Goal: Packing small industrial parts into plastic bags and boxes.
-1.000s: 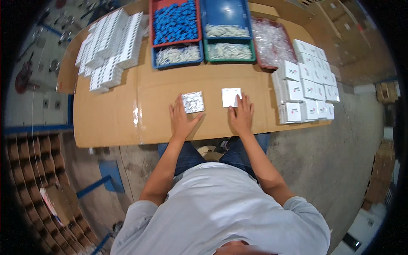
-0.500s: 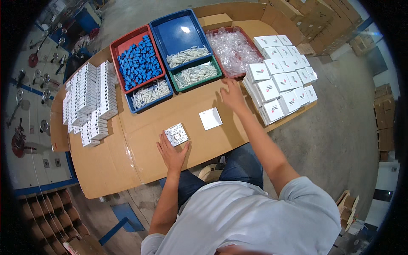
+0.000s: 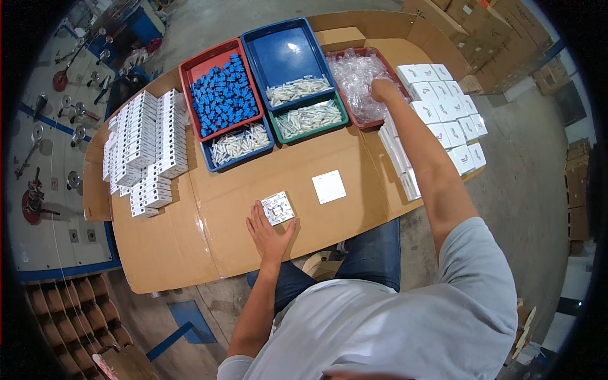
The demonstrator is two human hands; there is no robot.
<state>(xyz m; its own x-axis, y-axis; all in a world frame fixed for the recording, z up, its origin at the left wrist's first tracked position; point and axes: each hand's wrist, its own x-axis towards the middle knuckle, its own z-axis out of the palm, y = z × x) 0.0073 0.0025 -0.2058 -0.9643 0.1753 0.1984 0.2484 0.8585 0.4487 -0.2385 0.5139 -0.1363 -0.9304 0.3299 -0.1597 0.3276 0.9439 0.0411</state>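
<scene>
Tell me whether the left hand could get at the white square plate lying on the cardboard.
Probably yes: the left hand rests flat beside the grey square part, and the white square plate lies close by with only bare cardboard between them.

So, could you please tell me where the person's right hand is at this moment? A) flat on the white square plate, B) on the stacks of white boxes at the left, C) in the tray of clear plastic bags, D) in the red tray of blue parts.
C: the right hand reaches into the tray of clear plastic bags, while the left hand rests by the square part on the cardboard.
</scene>
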